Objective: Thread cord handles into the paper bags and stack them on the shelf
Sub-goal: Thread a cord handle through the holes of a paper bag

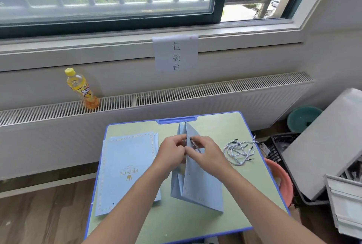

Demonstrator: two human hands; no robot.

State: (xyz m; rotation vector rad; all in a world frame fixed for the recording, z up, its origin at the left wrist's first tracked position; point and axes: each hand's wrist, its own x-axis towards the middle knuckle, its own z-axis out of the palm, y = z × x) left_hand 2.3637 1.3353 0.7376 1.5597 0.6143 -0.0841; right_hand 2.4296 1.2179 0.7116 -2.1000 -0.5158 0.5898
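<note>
Head view looks down on a small green worktop (225,210) with a blue rim, set against a long white radiator (176,95) under a window, probably for the daylight. Flat paper bags (125,169) lie in a pile on its left side, printed face up, where they are within easy reach and clear of the working space in the middle. One pale blue bag (197,183) stands part-opened at the centre with its top edge lifted toward the hands, which brings the punched holes up to where they can be seen and reached. On the right side, well apart from that bag, a loose bundle of twisted cords (240,150) waits, handy to the hand that feeds them. The left hand (172,152) pinches the raised panel near its top, apparently to steady it; the right hand (207,153) pinches a cord end (194,143) just at the panel, so I judge the threading of a handle to be under way. No shelf is recognisable. A yellow drink bottle (81,89) stands on the radiator, out of the way.
</note>
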